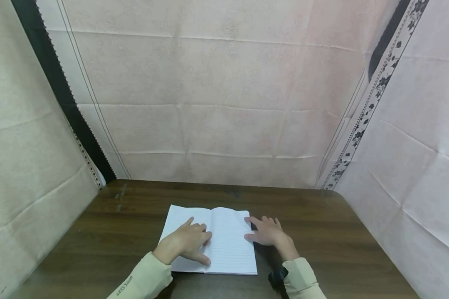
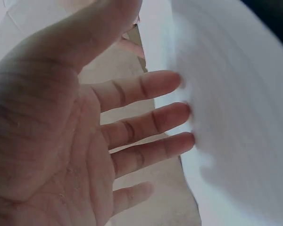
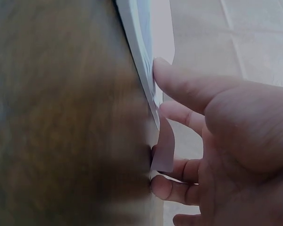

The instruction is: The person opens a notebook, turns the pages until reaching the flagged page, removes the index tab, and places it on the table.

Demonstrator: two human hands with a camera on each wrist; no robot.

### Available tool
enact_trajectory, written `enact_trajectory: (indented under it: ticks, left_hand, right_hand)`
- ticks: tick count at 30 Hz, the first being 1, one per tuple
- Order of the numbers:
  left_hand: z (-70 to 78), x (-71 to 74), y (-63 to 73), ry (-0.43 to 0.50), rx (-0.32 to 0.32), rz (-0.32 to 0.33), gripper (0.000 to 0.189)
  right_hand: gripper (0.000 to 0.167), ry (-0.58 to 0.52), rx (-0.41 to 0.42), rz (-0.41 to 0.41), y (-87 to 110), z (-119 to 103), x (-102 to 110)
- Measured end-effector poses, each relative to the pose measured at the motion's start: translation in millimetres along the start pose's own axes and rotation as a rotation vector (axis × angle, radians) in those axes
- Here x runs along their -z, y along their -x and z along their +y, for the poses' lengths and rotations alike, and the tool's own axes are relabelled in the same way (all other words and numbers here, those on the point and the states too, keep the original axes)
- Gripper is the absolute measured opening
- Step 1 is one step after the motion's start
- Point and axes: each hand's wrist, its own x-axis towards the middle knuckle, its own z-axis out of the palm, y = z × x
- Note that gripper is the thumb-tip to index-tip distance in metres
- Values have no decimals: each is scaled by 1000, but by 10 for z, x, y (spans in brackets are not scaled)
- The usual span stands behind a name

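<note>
Two hands are working at one notebook (image 1: 220,241), which is lying open on the near middle part of the tabletop (image 1: 108,241). The left hand (image 1: 188,241) is reaching over the left page (image 1: 179,216); its fingers are extending loosely and grasping nothing, and the left wrist view is showing fingertips touching paper. The right hand (image 1: 269,232) is resting at the right edge of the right page (image 1: 232,253); its thumb and forefinger are standing apart, and it is apparently gripping nothing. In the right wrist view, a thin paper flap (image 3: 165,148) is curling out beside the fingers. Status: the opening step is standing complete, with both pages lying exposed. Remaining, by judgement: page handling is appearing unfinished, since both hands are touching paper and the flap is hanging loose. The pictures are not showing how much is left.
</note>
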Motion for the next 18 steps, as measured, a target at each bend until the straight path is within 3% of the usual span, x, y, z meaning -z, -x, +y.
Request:
enact_trajectory:
  ticks: [7, 18]
  left_hand:
    - [25, -46, -40, -26, -34, 24, 50]
    - [31, -64, -67, 27, -72, 39, 63]
  right_hand:
    - [72, -25, 10, -31, 1, 37, 21]
    - [74, -34, 18, -32, -8, 36, 41]
